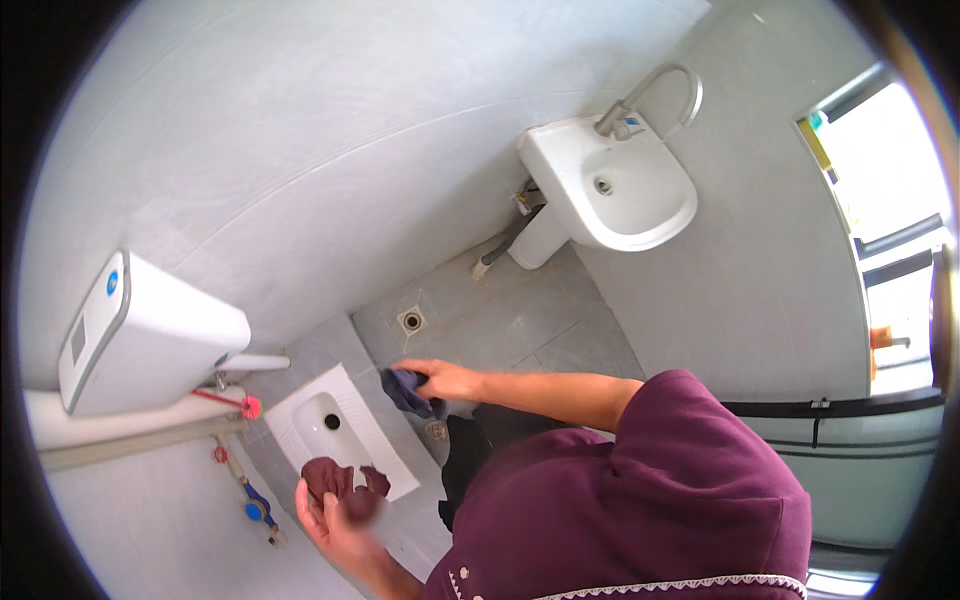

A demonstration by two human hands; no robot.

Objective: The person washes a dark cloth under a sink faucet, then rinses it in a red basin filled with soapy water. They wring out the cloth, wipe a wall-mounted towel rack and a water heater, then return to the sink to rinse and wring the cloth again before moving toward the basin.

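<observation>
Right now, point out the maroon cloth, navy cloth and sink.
Maroon cloth (325, 476), head view: its upper left part.
Navy cloth (401, 391), head view: bunched left part.
Sink (638, 182), head view: bare basin inside.

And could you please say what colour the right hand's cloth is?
Dark greyish-blue cloth, clearest in the head view.

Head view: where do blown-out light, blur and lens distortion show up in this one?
In the head view, the window at the right glares nearly white; in the head view, a soft smudge blurs part of the left hand and maroon cloth, cause unclear; in the head view, a line across the grey wall bows and the corners fall to black.
</observation>
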